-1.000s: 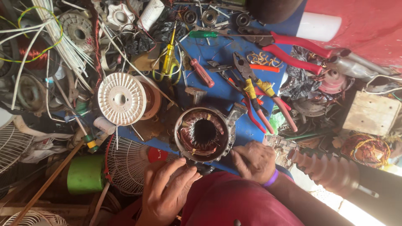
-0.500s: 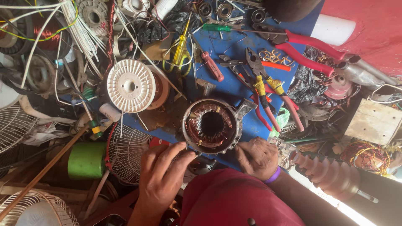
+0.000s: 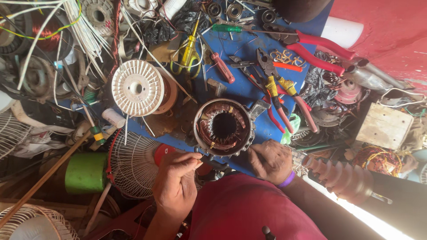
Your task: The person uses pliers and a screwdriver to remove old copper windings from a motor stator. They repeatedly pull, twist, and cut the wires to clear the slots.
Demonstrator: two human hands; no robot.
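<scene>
Only bare room is the blue bench top (image 3: 242, 91) strip just above the motor stator (image 3: 223, 128), hemmed in w/ white wire spool (image 3: 138, 88) on one side, pliers (image 3: 276, 89) on the other, screwdrivers (image 3: 218, 62) beyond, fan guard (image 3: 133, 164) crowding the near edge.

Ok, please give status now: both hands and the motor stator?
Left hand pinching a thin wire at the stator rim. Right hand steadying its lower edge. Pliers lying just beside it.
</scene>
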